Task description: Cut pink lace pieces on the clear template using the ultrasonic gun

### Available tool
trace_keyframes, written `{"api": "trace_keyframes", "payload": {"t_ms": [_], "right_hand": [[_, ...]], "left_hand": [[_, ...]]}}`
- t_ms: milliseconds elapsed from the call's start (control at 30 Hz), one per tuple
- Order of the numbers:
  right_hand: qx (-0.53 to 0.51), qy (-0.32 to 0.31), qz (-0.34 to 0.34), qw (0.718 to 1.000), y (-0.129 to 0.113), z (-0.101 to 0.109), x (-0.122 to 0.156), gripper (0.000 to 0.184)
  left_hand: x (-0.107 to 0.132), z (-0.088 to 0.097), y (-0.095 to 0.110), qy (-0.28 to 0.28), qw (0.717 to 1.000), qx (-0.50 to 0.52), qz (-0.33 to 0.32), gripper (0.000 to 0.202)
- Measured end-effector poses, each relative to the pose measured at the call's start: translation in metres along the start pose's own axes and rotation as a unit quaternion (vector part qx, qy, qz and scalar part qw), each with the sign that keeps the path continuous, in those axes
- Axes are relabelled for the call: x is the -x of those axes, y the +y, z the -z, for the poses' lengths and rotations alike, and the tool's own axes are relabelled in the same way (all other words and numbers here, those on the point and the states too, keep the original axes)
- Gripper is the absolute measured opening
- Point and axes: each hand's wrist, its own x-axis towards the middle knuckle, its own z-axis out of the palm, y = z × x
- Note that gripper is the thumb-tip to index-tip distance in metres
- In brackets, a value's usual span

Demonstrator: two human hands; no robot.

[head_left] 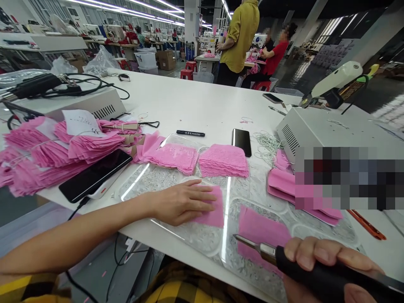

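Note:
My left hand (pixel 186 203) lies flat, fingers stretched out, on a small pink fabric piece (pixel 216 210). That piece rests on a clear patterned plastic sheet (pixel 235 191). My right hand (pixel 328 256) is wrapped round the black handle of a tool (pixel 271 252) with a slim pointed metal tip. The tip points left, above or against a second pink fabric piece (pixel 261 229); I cannot tell if it touches. Behind my left hand sit a pink lace stack (pixel 175 158) and another pink stack (pixel 224 160).
Tied pink fabric bundles (pixel 57 147) and a large black phone (pixel 96 174) are at left. Behind the stacks lie a marker (pixel 190 133) and another phone (pixel 241 142). Vented boxes (pixel 344 130) (pixel 94 105) flank the table. Folded pink fabric (pixel 280 185) lies right. People work beyond.

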Motion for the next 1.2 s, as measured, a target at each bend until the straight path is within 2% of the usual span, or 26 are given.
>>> {"api": "trace_keyframes", "payload": {"t_ms": [200,333,733,1200], "right_hand": [[0.01,-0.036,0.015,0.999,0.01,-0.02,-0.003,0.018],[0.024,-0.035,0.011,0.999,0.014,-0.019,-0.002,0.016],[0.02,-0.021,0.029,0.999,0.013,-0.025,-0.005,0.014],[0.017,-0.015,0.047,0.999,0.019,-0.027,-0.008,0.015]], "left_hand": [[0.011,-0.009,-0.006,-0.04,0.999,0.0,0.004,0.036],[0.012,-0.012,-0.01,-0.054,0.998,-0.009,0.01,0.036],[0.015,-0.022,-0.014,-0.019,0.999,-0.035,0.016,0.045],[0.013,-0.019,-0.01,-0.057,0.993,-0.084,0.053,0.058]]}}
